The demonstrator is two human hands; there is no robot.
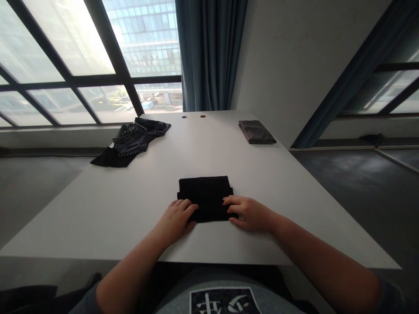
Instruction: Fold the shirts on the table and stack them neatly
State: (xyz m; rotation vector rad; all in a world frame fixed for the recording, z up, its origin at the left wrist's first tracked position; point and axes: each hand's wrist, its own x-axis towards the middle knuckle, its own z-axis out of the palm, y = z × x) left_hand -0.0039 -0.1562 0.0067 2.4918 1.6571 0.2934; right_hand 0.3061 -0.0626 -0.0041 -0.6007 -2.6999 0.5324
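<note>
Left hand (176, 220): open, resting on folded black cloth (206, 196)
Right hand (248, 213): open, resting on same cloth, no pinch
11 o'clock: crumpled dark garment (132, 141)
1 o'clock: folded gray cloth (256, 132)

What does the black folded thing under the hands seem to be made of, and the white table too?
The black folded garment looks like soft matte fabric, probably cotton knit: it lies in pliant folds without shine. The white table seems laminate-topped, smooth with a satin sheen; its core doesn't show.
</note>
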